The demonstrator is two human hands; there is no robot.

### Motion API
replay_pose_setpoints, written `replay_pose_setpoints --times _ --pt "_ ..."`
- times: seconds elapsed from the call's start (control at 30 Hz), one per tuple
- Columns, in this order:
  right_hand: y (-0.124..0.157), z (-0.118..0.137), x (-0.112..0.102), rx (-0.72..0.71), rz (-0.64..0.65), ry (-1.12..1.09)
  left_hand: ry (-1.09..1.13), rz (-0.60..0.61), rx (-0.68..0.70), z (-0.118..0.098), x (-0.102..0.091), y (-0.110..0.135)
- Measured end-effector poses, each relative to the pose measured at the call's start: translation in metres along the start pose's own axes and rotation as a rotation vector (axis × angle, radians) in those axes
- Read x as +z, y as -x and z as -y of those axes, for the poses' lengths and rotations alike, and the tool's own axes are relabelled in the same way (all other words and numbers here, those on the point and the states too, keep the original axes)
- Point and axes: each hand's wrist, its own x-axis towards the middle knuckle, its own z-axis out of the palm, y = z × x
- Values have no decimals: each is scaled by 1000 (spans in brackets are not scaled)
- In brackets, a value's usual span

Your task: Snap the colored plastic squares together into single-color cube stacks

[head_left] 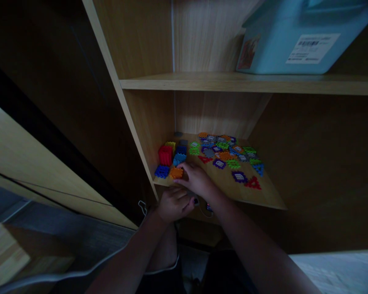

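Note:
My right hand [194, 178] grips the side of an orange stack of toothed building tiles [176, 172] at the left front of the shelf, with thumb and fingers at its edge. My left hand [176, 203] is curled closed just in front of the shelf edge; its palm side is hidden, so whatever it may hold does not show. Around the orange stack stand other stacks: blue tiles [162, 171], red tiles [165, 155], light blue tiles [180, 159], dark blue tiles [181, 150] and yellow tiles [171, 144].
Loose mixed tiles [222, 155] lie spread across the shelf board [216, 179]. Nearer the front lie a purple tile [239, 177] and a red triangular tile [253, 183]. Overhead, an upper shelf [217, 82] carries a light blue bin [294, 36]. A white cable [79, 272] runs at lower left.

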Motion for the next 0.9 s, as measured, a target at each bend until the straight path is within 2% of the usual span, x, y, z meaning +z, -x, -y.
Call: replay_pose_setpoints --times 0.1,0.17,0.27,0.33,0.43,0.53,0.67,0.77,0.9 --pt "2 1 -6 -24 -57 -40 -34 -7 -24 2 -4 0" --pt "3 2 -11 -11 -153 -80 -66 -13 -73 3 -7 -1" --pt "8 0 -18 105 -335 -107 -59 -11 -126 2 -9 -2" --pt "11 -2 -22 173 -394 -73 -23 21 -110 -1 -6 -2" --pt "18 -11 -35 152 -359 118 36 121 -76 -7 4 -2" --pt "24 -31 -60 154 -287 432 54 246 -101 -13 14 -4" --pt "31 -71 -99 375 -260 702 14 355 -139 -18 19 -10" --pt "37 -94 -111 484 -210 752 -21 391 -172 -21 18 -12" --pt "42 -109 -106 491 -215 693 -55 400 -191 -26 17 -11"
